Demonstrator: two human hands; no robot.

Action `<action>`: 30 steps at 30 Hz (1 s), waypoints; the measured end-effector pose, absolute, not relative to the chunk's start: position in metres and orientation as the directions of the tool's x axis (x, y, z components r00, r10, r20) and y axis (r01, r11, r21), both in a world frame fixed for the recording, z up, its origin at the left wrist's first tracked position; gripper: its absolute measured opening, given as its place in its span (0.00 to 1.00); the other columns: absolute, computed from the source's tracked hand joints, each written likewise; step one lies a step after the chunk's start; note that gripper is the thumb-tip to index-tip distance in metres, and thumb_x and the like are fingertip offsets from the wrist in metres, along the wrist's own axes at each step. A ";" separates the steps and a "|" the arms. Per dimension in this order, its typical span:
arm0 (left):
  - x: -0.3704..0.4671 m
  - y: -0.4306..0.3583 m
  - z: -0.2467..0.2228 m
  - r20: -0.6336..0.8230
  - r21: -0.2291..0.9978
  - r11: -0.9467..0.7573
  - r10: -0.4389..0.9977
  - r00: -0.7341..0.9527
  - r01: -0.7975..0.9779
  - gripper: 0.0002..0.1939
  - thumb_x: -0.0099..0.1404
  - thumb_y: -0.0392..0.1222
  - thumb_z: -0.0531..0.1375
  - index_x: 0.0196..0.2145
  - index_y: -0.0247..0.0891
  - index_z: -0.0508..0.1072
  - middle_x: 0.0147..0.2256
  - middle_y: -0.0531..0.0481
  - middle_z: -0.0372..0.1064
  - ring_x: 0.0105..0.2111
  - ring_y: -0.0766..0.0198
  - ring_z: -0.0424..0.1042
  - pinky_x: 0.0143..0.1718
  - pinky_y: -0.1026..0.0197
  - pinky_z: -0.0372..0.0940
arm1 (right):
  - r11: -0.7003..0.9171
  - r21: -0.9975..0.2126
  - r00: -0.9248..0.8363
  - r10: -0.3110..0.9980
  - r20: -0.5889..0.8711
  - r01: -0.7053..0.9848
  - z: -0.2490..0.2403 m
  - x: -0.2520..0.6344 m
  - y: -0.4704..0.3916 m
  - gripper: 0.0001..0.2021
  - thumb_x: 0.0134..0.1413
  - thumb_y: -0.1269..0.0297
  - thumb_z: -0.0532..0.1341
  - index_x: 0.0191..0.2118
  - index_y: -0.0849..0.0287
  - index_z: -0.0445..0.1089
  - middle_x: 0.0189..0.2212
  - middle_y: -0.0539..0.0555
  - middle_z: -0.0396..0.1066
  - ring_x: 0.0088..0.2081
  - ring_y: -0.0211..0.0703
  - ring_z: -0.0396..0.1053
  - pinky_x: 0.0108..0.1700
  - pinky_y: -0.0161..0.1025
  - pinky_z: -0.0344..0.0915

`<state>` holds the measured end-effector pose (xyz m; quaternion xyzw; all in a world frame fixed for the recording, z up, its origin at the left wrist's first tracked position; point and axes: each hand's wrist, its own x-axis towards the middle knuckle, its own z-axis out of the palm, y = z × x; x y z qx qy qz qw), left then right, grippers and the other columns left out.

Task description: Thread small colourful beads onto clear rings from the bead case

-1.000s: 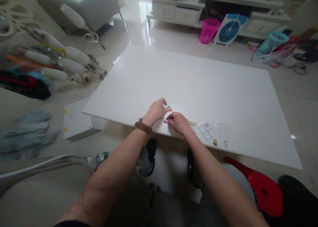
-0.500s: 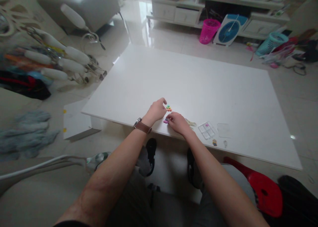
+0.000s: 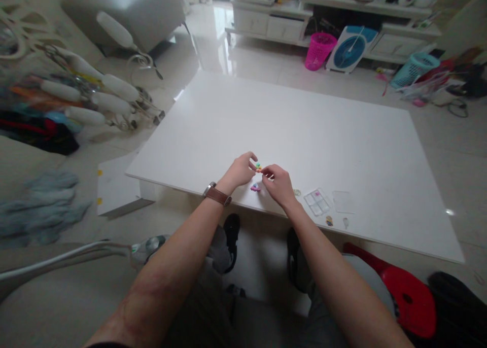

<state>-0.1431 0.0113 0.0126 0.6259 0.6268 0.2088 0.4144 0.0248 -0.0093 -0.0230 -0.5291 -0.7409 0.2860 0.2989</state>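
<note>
My left hand, with a brown-strapped watch on its wrist, has its fingers curled and the fingertips against a small orange-and-green piece. From the other side, my right hand brings thumb and fingers together at the edge of the same piece. Whatever sits in that pinch is too small to make out. Just below, close to the table's near edge, lies a small purple-and-blue piece, touched by neither hand. A little pile of pale gold rings or chain is partly hidden behind my right wrist.
On the white table to the right are a clear divided box with a pink bit inside, a clear lid, a small yellow-and-blue figure and a small clear piece. A red stool stands at lower right.
My right hand has left the purple-and-blue piece and moved up to the orange-and-green piece. My left hand has stayed nearly in place.
</note>
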 end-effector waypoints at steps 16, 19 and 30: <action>-0.136 0.011 0.019 -0.410 0.893 0.339 0.885 0.222 0.298 0.19 0.59 0.22 0.56 0.47 0.34 0.68 0.40 0.43 0.76 0.30 0.67 0.75 0.37 0.61 0.71 | 0.320 -0.778 -0.289 0.939 0.186 0.541 -0.016 0.025 -0.011 0.05 0.59 0.70 0.63 0.37 0.56 0.76 0.36 0.53 0.74 0.42 0.44 0.71 0.46 0.40 0.67; -0.136 0.010 0.018 -0.421 0.886 0.343 0.878 0.230 0.312 0.18 0.60 0.22 0.56 0.47 0.34 0.68 0.39 0.44 0.76 0.30 0.67 0.75 0.37 0.61 0.70 | 0.312 -0.777 -0.272 0.944 0.187 0.547 -0.016 0.025 -0.012 0.06 0.59 0.70 0.62 0.37 0.56 0.77 0.37 0.53 0.75 0.41 0.44 0.72 0.46 0.40 0.67; -0.135 0.012 0.016 -0.446 0.867 0.354 0.866 0.228 0.352 0.15 0.60 0.22 0.56 0.42 0.34 0.68 0.30 0.49 0.74 0.31 0.64 0.75 0.38 0.61 0.68 | 0.292 -0.809 -0.238 0.952 0.193 0.510 -0.017 0.025 -0.011 0.08 0.61 0.68 0.61 0.42 0.57 0.78 0.38 0.54 0.76 0.39 0.41 0.72 0.44 0.38 0.67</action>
